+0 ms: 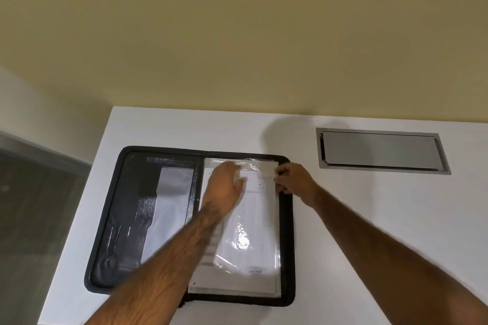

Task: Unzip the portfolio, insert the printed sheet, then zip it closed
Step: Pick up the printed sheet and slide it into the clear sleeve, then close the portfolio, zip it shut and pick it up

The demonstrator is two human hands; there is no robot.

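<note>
The black zip portfolio (111,219) lies unzipped and spread flat on the white table. Its left half shows dark pockets and a grey panel. On its right half lies a clear plastic sleeve (274,245) with the printed sheet (253,219) inside it, text faintly visible. My left hand (224,187) presses flat on the upper part of the sleeve, fingers spread. My right hand (293,182) pinches the sleeve's top right edge by the portfolio's right border. The zipper pull is not visible.
The white table (369,219) ends at the yellow wall behind. A grey metal cable hatch (380,150) is set in the table at the back right. The table's left edge drops to a dark floor (31,206).
</note>
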